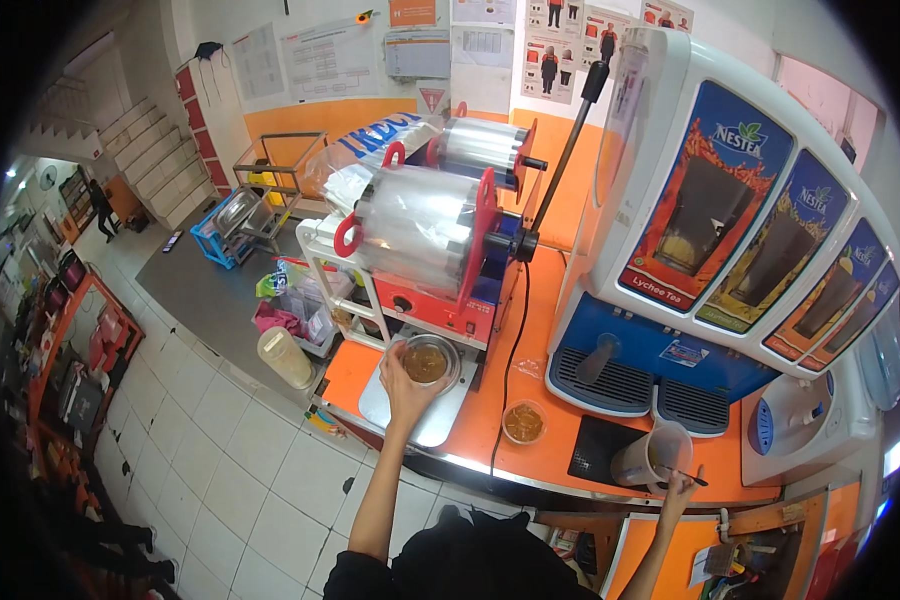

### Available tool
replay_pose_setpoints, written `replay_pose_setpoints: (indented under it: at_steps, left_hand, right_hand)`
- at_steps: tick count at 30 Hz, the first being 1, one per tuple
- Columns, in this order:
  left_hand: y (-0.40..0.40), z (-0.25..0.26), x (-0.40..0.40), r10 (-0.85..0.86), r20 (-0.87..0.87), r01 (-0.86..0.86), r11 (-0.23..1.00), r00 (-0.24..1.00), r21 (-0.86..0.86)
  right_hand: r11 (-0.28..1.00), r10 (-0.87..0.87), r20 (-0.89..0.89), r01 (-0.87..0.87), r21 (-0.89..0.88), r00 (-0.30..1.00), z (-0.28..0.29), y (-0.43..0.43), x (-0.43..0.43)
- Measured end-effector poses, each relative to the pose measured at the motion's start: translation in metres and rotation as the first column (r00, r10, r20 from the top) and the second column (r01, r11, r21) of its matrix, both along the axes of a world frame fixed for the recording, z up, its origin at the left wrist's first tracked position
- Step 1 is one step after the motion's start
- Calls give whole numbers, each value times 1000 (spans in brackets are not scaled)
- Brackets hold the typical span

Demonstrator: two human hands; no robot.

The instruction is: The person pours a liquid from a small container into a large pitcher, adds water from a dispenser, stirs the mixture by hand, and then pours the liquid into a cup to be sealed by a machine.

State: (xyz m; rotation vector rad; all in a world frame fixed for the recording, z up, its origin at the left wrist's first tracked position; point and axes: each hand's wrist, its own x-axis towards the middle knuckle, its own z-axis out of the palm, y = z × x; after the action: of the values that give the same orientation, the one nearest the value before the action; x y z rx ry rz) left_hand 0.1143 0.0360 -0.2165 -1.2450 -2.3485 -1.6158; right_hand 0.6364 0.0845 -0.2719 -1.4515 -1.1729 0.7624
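My left hand [407,388] grips a plastic cup [424,363] of brown drink, over the metal slide plate [445,425] of a cup sealing machine [427,300]. Whether the cup sits in the round holder beneath it is hard to tell. At the right, my right hand [678,491] pinches a thin utensil with a black handle [688,476], which leans over the rim of a translucent plastic pitcher [630,463]. The utensil's lower end is hidden in the pitcher. Between my hands, another cup with brown contents [525,421] stands on the orange counter [487,442].
A Nestea drink dispenser [712,195] with drip trays [604,380] fills the right. The sealer's long lever [570,142] rises beside it; a black cable [515,352] crosses the counter. Leftward are a tall jar [285,358] and a basket of packets [322,345]. A person [102,210] is far off.
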Motion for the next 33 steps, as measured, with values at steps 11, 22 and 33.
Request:
replay_pose_setpoints:
  at_steps: [11, 22, 33]
  left_hand:
    - [-77, -24, -20, 184, 29, -181, 980, 983, -86]
    - [-114, -81, -7, -228, 766, 198, 971, 600, 134]
    - [-102, -91, -12, -369, 770, 173, 929, 521, 328]
  right_hand:
    - [302, 879, 19, -527, -794, 476, 215, -50, -72]
    - [214, 386, 520, -622, 753, 762, 377, 49, -417]
    - [513, -509, 810, -654, 557, 291, 297, 8, -467]
